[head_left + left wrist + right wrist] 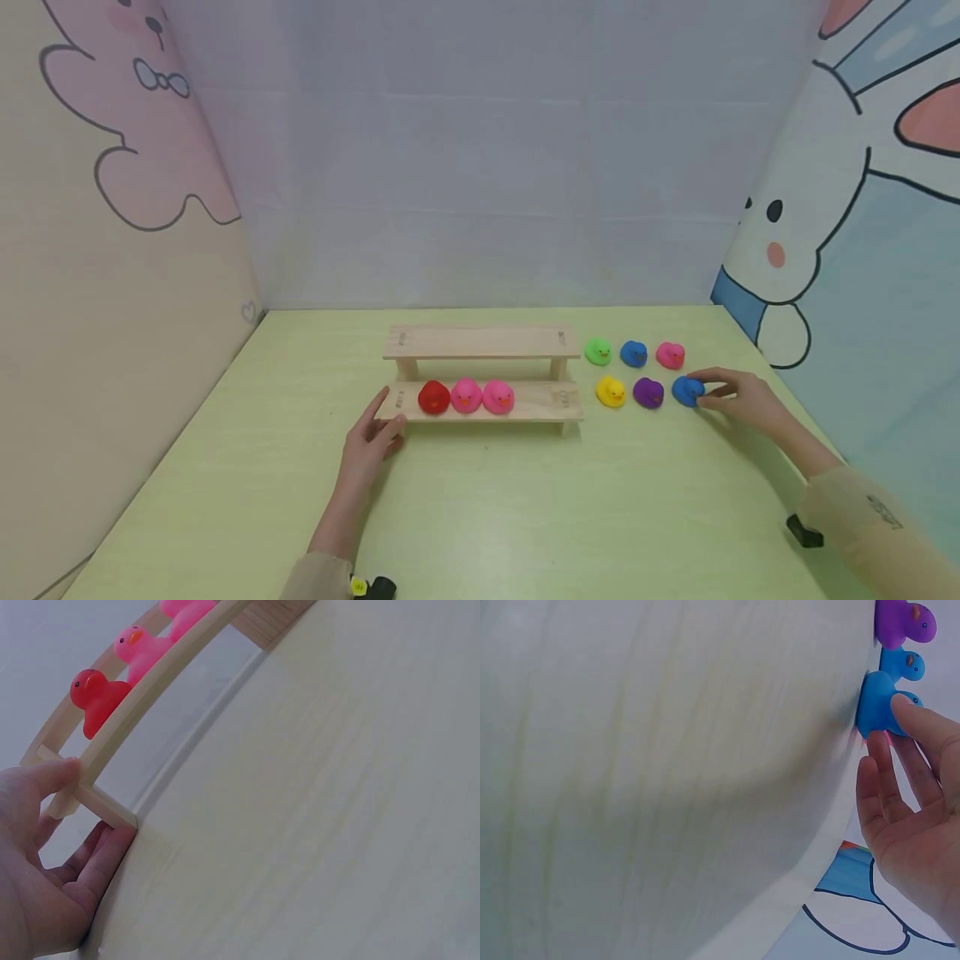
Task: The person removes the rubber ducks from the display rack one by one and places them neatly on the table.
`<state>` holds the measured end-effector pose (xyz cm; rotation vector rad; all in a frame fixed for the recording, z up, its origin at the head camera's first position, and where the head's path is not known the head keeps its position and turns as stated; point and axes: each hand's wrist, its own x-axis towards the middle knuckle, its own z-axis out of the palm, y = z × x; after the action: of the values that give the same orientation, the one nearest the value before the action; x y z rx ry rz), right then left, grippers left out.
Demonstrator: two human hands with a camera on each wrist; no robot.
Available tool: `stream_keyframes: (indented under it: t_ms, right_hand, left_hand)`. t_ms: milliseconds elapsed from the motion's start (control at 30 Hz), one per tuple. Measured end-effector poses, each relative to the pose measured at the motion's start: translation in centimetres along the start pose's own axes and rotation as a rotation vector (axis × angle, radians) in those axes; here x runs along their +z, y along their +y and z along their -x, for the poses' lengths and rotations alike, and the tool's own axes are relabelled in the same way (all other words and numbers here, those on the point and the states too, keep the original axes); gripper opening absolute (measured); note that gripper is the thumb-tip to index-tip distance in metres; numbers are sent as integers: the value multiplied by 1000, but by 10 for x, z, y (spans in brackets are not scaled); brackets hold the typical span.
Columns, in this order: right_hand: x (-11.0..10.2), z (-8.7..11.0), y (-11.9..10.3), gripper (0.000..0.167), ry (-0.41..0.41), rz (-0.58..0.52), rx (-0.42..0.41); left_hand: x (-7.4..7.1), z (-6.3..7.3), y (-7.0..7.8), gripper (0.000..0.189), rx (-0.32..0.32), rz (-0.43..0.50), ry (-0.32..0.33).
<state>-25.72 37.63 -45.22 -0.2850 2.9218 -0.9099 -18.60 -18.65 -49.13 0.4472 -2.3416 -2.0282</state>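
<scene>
A two-tier wooden stand [482, 342] sits on the table. My left hand [366, 446] grips the left end of its lower step; in the left wrist view the thumb lies on the step's edge and the fingers [105, 862] are down by the leg. On that step a red rubber duck [433, 397] and two pink ducks [467, 396] stand side by side. Off to the right, my right hand [742, 402] pinches a blue rubber duck [687, 391] between thumb and fingers, low at the tabletop. In the right wrist view the thumb overlaps this duck [875, 705].
Beside the held duck are a purple duck [648, 393] and a yellow duck [611, 392]. Behind them stand a green duck [598, 352], another blue duck [633, 353] and a pink duck [671, 356]. Cloth walls with cartoon animals [795, 242] border the table [525, 508].
</scene>
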Motion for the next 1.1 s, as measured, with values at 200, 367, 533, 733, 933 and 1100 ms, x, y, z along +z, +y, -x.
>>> stream_keyframes:
  t_ms: [200, 367, 533, 733, 933, 1100]
  right_hand:
    - [-1, 1, -1, 45, 1, -2, -13]
    - [-3, 2, -3, 49, -20, 5, -26]
    - [-10, 0, -10, 55, 20, 34, -83]
    - [-22, -7, -25, 53, 83, 43, -139]
    - [-35, -17, -54, 55, 88, 34, -126]
    - [-35, -22, -76, 58, 78, 10, -129]
  left_hand:
    - [0, -1, 0, 64, -7, -3, 10]
    - [0, -1, -2, 64, -2, -2, 6]
    - [1, -1, -4, 64, -3, 4, 3]
    - [1, 1, -3, 64, -10, 8, 2]
    - [1, 0, -2, 63, -6, 19, 2]
    - [1, -3, -1, 64, -12, 19, 6]
